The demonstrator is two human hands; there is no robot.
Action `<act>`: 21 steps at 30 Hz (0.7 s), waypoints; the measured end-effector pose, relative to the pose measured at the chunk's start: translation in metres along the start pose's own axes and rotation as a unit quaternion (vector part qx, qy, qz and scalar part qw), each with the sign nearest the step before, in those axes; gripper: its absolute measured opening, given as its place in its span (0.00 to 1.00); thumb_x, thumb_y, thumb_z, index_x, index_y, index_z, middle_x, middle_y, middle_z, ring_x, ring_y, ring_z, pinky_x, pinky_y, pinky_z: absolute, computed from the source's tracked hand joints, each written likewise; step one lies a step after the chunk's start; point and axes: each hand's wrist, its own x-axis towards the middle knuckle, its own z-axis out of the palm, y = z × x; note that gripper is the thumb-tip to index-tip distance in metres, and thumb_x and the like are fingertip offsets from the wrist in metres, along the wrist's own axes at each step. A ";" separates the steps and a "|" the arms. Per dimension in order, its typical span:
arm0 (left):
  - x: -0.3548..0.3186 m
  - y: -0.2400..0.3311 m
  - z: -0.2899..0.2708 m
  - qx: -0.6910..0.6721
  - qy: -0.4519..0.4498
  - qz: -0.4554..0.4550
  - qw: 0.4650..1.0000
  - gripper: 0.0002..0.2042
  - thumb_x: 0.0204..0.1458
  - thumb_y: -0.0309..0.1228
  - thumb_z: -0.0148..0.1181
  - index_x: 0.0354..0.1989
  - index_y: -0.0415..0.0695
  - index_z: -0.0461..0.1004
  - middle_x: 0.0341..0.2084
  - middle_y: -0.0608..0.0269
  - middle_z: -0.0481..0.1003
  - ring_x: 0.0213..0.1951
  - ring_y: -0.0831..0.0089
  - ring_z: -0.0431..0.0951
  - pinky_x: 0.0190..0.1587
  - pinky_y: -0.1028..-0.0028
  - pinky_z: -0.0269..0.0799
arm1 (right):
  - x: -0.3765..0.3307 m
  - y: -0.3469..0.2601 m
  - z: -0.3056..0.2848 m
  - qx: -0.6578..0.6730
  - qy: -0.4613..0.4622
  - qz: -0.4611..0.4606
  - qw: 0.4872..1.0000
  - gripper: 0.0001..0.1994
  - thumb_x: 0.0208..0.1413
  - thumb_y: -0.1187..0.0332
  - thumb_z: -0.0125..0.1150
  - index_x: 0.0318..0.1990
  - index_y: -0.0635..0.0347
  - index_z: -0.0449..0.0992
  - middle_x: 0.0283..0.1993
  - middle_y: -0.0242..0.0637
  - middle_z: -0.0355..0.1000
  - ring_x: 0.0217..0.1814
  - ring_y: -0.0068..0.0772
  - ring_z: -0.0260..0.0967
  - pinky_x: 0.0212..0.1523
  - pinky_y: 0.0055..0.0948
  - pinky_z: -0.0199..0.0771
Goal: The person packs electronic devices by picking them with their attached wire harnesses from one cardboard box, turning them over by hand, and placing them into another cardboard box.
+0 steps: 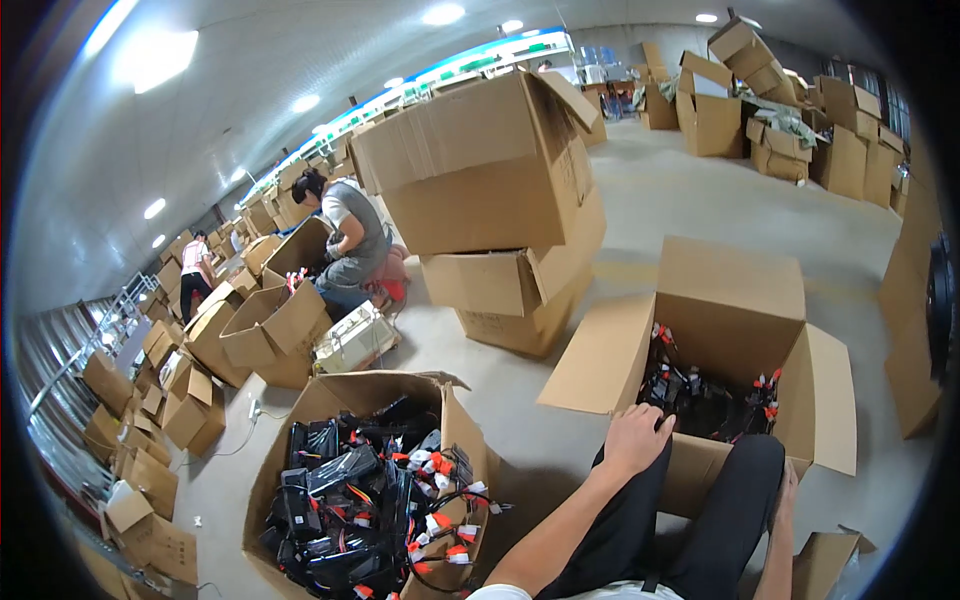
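My left hand (638,440) lies over my left knee, its fingers bent down over it with nothing visible in them. My right hand (787,495) rests flat along the outer side of my right thigh, fingers stretched out. Just past my knees stands an open cardboard box (735,275) with its flaps spread. Inside it are black cables (690,385) with red and white connectors. At my left is a second open box (462,425), heaped with black boxy devices (345,470) in clear wrap, with red and white plugs on their leads.
Two large stacked cartons (465,160) rise ahead. A co-worker (350,240) in a grey apron bends over boxes at left, near a pale case (355,335). Another person (195,270) stands farther back. Many cartons (190,410) line the left; more boxes (710,110) are piled at far right.
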 end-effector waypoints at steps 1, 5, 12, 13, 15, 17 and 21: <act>0.002 0.002 0.000 -0.004 -0.009 -0.005 1.000 0.15 0.58 0.43 0.58 0.31 0.43 0.78 0.32 0.57 0.78 0.40 0.57 0.78 0.45 0.58 0.71 | 0.003 0.013 -0.002 -0.005 0.002 0.009 1.000 0.25 0.69 0.53 0.46 0.62 0.65 0.70 0.62 0.46 0.69 0.65 0.41 0.64 0.68 0.35 0.58; 0.003 0.012 -0.005 -0.009 -0.015 0.004 1.000 0.14 0.58 0.42 0.58 0.30 0.42 0.78 0.31 0.56 0.77 0.40 0.57 0.77 0.45 0.59 0.71 | 0.005 0.030 -0.007 -0.255 0.007 -0.113 0.960 0.29 0.69 0.46 0.42 0.58 0.63 0.73 0.56 0.46 0.72 0.61 0.39 0.67 0.64 0.35 0.61; 0.008 0.027 0.030 -0.031 -0.031 0.017 0.999 0.14 0.57 0.41 0.60 0.30 0.43 0.78 0.31 0.54 0.78 0.40 0.55 0.77 0.44 0.57 0.71 | -0.022 0.019 0.000 -0.159 -0.067 -0.022 0.985 0.27 0.70 0.51 0.41 0.57 0.69 0.73 0.57 0.49 0.72 0.62 0.41 0.66 0.65 0.37 0.60; 0.007 0.028 0.030 -0.028 -0.049 0.011 0.998 0.13 0.57 0.41 0.60 0.30 0.43 0.78 0.31 0.54 0.77 0.40 0.55 0.77 0.44 0.57 0.71 | -0.023 0.021 0.000 -0.173 -0.047 -0.036 0.983 0.27 0.70 0.51 0.41 0.58 0.69 0.72 0.58 0.50 0.71 0.63 0.41 0.66 0.66 0.37 0.59; 0.011 0.024 0.021 -0.021 -0.042 0.020 0.999 0.11 0.55 0.38 0.62 0.31 0.43 0.78 0.30 0.54 0.77 0.38 0.54 0.77 0.43 0.57 0.71 | -0.008 0.029 0.010 -0.204 -0.012 -0.059 0.977 0.28 0.70 0.52 0.41 0.59 0.71 0.71 0.60 0.51 0.70 0.65 0.42 0.64 0.68 0.37 0.58; 0.010 0.024 0.015 -0.043 0.005 0.031 0.999 0.10 0.54 0.37 0.63 0.31 0.42 0.78 0.30 0.55 0.77 0.39 0.55 0.77 0.43 0.58 0.71 | -0.002 0.029 0.016 -0.229 -0.001 -0.086 0.970 0.28 0.70 0.53 0.41 0.60 0.72 0.70 0.62 0.52 0.69 0.67 0.43 0.63 0.69 0.37 0.56; 0.014 0.033 0.029 -0.051 -0.001 0.028 0.998 0.08 0.54 0.34 0.63 0.31 0.41 0.77 0.30 0.57 0.77 0.39 0.57 0.77 0.45 0.61 0.71 | -0.010 0.017 0.008 -0.093 -0.042 0.029 0.994 0.27 0.69 0.51 0.45 0.57 0.70 0.72 0.52 0.43 0.75 0.59 0.40 0.69 0.63 0.34 0.62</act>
